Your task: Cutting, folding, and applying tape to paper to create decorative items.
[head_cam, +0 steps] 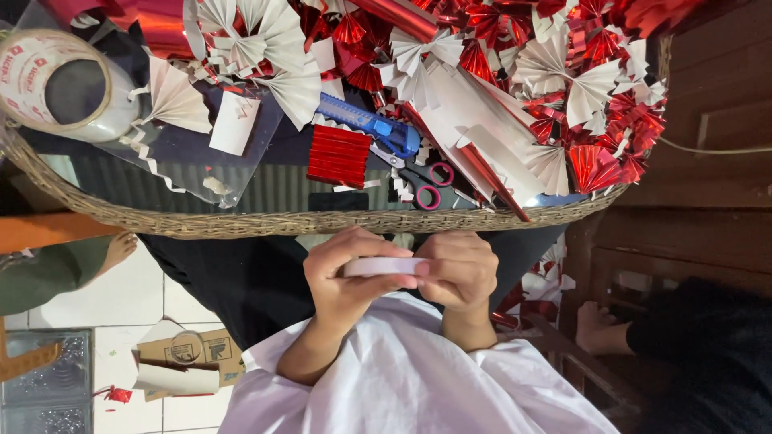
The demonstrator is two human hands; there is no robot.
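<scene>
We are holding a small white roll of tape (382,266) between both hands, just on our side of the table's woven wicker rim (322,221). Our left hand (347,269) is closing around the roll's left end, fingers curling over the top, while our right hand (457,269) is pinching its right end, thumb pressing on the edge. Both hands are hovering over our lap, above white cloth (402,378) and dark fabric.

Just beyond the hands, the table's glass top (265,185) is carrying a clutter of craft goods: a pleated strip of red foil (338,156) straight ahead of the left hand, a blue utility knife (370,123) behind it, and scissors with pink-rimmed handles (430,183) ahead of the right hand. Farther off, folded white paper fans (273,56) and red foil fans (619,137) are piling up, with a big roll of clear packing tape (64,84) far to the left.

Below and left of the hands, the floor is showing pale tiles (137,293), a cardboard scrap (189,354) and a bare foot (117,249). To the right, another foot (591,325) is resting by dark wooden furniture (691,161).
</scene>
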